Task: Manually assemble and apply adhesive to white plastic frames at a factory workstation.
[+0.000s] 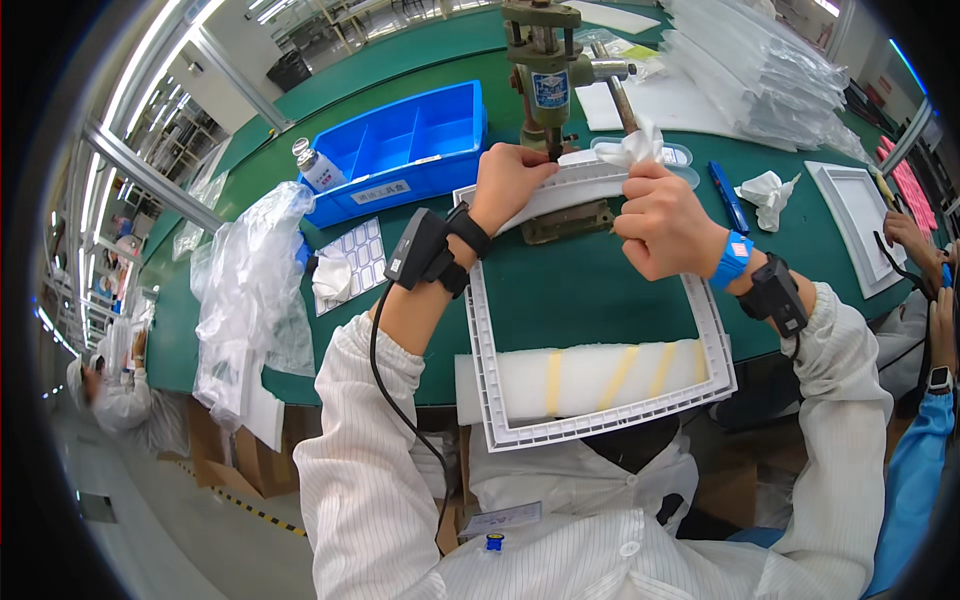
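A large white plastic frame [477, 330] with a ribbed rim lies in front of me, its far side under a green hand press [545, 85]. My left hand [512, 182] is closed at that far side, its fingertips pinched together right beside the press's ram. What they pinch is too small or hidden to tell. My right hand [662, 222] is a fist around the lower end of the press lever [621, 105], which is wrapped in white tissue [640, 147]. The near part of the frame rests on a white foam block [585, 378] with yellow tape strips.
On the left stand a blue divided bin [400, 190], a white bottle [320, 170], a label sheet [352, 265] and plastic bags [262, 270]. A blue pen-like tool [728, 197], crumpled tissue [768, 198] and another frame [850, 225] lie right, near a co-worker's hand [910, 240]. Wrapped sheets [750, 75] are stacked behind.
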Demonstrator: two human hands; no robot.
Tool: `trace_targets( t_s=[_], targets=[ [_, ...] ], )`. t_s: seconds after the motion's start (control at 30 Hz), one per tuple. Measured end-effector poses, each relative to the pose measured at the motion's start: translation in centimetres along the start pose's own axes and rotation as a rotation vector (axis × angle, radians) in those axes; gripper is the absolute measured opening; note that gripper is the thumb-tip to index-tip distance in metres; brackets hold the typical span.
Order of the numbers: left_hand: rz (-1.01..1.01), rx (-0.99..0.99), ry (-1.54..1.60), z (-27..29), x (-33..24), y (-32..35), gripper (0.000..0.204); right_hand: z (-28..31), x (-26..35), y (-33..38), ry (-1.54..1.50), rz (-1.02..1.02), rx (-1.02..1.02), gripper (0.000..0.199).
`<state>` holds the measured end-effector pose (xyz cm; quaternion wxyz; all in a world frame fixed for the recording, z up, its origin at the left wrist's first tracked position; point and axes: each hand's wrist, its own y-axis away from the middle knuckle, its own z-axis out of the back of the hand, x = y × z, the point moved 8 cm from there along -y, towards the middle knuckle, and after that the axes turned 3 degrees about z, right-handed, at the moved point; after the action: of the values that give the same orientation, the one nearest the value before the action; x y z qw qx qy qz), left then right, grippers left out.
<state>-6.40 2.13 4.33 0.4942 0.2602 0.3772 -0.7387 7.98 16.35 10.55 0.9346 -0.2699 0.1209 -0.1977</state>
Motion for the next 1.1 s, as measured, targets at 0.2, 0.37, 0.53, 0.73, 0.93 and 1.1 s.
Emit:
trace_targets(
  t_s=[0.2,0.37,0.53,0.73,0.93,1.1],
  targets=[
    [-0.012,0.0,0.005,0.1,0.2,-0.3,0.028,9.2,-3.6,-3.1,-0.673,-0.118,-0.152,0.018],
    [-0.055,-0.001,0.017,0.0,0.2,-0.5,0.028,13.0,-16.4,-8.6,-0.982,-0.434,-0.728,0.03],
    [0.037,0.035,0.021,0.2,0.3,-0.4,0.032,5.7,-27.5,-14.2,-1.314,-0.708,-0.468,0.028],
    [0.086,-0.008,0.362,4.0,1.1,0.0,0.028,3.1,-28.7,-5.2,-0.922,-0.81,-0.775,0.022],
    [0.001,-0.246,0.57,11.7,5.2,5.7,0.022,4.0,-22.8,10.9,-0.744,-0.964,-0.745,0.048],
    [0.056,-0.359,0.583,11.7,9.0,9.3,0.019,-1.4,-20.5,20.5,-0.774,-1.178,-0.815,0.036]
  ],
)
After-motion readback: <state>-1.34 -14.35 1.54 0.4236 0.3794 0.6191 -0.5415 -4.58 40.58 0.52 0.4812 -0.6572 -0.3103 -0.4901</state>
